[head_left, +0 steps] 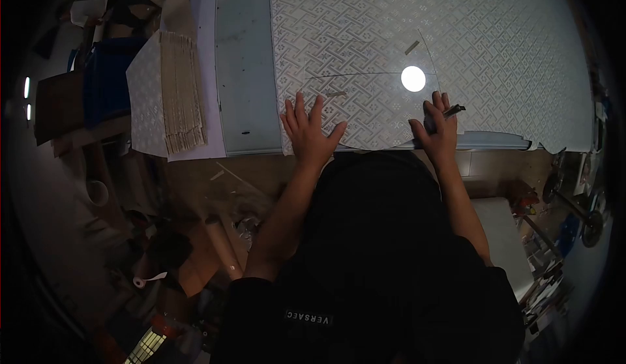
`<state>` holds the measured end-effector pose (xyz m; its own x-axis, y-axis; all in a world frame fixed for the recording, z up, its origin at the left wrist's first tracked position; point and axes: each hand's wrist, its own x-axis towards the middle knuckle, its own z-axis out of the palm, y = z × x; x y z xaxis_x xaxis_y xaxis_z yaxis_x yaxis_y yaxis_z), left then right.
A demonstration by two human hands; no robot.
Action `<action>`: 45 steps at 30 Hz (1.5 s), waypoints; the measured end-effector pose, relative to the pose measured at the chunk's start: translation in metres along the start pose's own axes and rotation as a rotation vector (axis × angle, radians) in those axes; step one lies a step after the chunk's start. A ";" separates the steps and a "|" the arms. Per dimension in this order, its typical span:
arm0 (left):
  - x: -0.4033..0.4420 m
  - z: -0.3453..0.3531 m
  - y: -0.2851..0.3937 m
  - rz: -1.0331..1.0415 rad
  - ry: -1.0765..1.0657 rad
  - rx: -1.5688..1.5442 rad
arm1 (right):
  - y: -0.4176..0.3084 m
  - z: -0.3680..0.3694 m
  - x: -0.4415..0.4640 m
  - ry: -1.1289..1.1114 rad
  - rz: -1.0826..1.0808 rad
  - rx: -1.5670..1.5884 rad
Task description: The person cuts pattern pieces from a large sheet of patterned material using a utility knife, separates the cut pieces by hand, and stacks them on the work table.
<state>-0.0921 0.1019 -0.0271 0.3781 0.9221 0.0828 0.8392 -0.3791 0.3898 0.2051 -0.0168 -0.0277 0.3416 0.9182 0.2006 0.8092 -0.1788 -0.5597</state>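
Note:
A pale sheet with a silvery lattice and flower pattern (365,38) covers much of the table. My left hand (311,132) lies flat on its near left part, fingers spread. Thin dark lines cross the sheet beyond both hands; I cannot tell if they are cuts or drawn. My right hand (440,132) rests near the sheet's front edge, closed around a short dark tool (454,110) whose end sticks out to the right. Its exact kind is unclear. Small narrow strips, one a greyish strip (412,47), lie on the sheet. A bright white round spot shows just beyond my right hand.
A thick stack of patterned sheets (182,97) stands at the left on the light blue tabletop (242,71). Beyond it is a blue bin (111,77). Below the table lie a brown roll (223,247) and scattered scraps. A pale board (502,237) is at lower right.

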 end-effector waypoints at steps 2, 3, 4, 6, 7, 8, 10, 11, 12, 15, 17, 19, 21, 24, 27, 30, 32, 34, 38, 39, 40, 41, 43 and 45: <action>0.000 0.001 -0.001 0.005 0.001 -0.003 | -0.002 -0.001 0.000 -0.006 0.006 0.000; -0.001 0.001 -0.002 0.007 0.003 0.003 | -0.002 -0.001 0.000 -0.005 0.008 -0.005; -0.001 0.001 -0.001 0.010 0.005 0.007 | -0.003 -0.001 0.000 -0.007 0.012 0.001; -0.001 0.001 -0.001 0.013 0.002 0.001 | -0.002 -0.002 0.000 -0.007 0.016 -0.002; 0.000 0.000 -0.001 0.012 -0.002 0.005 | -0.002 -0.001 0.000 -0.006 0.018 0.010; 0.000 0.000 -0.001 0.016 -0.003 0.000 | -0.003 -0.001 0.000 -0.007 0.021 0.022; 0.000 0.000 -0.001 0.009 -0.012 0.016 | -0.002 -0.002 0.001 -0.007 0.019 0.019; -0.001 -0.001 0.000 0.013 -0.015 0.014 | -0.002 -0.002 0.000 -0.010 0.015 0.021; 0.000 -0.002 0.001 0.010 -0.020 0.016 | -0.001 -0.001 0.000 -0.008 0.018 0.020; 0.000 -0.003 0.001 0.010 -0.029 0.019 | 0.001 -0.001 -0.001 -0.007 0.016 0.021; 0.000 -0.002 0.000 0.014 -0.032 0.020 | 0.000 -0.001 0.000 -0.007 0.000 0.019; 0.000 -0.002 0.000 0.021 -0.021 0.021 | -0.004 -0.004 0.001 -0.011 0.021 0.026; 0.000 -0.003 -0.002 0.023 -0.026 0.025 | -0.009 -0.004 0.002 -0.014 0.043 0.027; 0.000 -0.001 -0.001 0.032 -0.030 0.022 | -0.006 -0.004 -0.001 0.230 0.182 0.443; -0.001 0.000 -0.003 0.037 -0.027 0.027 | -0.004 -0.026 -0.001 0.264 0.314 0.609; 0.000 0.000 -0.002 0.044 -0.030 0.021 | -0.017 -0.074 0.012 -0.056 0.749 0.760; 0.001 -0.002 -0.002 0.048 -0.032 0.017 | -0.021 -0.089 0.018 -0.029 0.511 0.501; 0.003 -0.005 -0.003 0.039 -0.040 0.007 | -0.024 -0.102 0.018 -0.065 0.541 0.446; 0.027 -0.017 0.012 0.072 -0.004 0.079 | -0.018 -0.101 0.007 0.007 0.484 0.415; 0.039 -0.015 0.018 0.100 -0.049 0.033 | -0.018 -0.101 0.004 0.008 0.491 0.413; 0.051 -0.012 0.025 0.127 -0.093 -0.014 | -0.019 -0.099 0.003 0.023 0.514 0.396; 0.064 -0.007 0.035 0.129 -0.098 -0.018 | -0.021 -0.098 0.002 0.038 0.536 0.378; 0.087 0.005 0.065 0.259 -0.242 -0.161 | -0.025 -0.091 0.000 0.070 0.459 0.360; 0.105 0.014 0.100 0.363 -0.331 -0.116 | -0.028 -0.084 -0.003 0.099 0.377 0.340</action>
<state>0.0368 0.1602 0.0080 0.7569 0.6512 -0.0556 0.5888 -0.6424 0.4905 0.2214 -0.0440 0.0552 0.6366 0.7712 0.0010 0.4259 -0.3505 -0.8341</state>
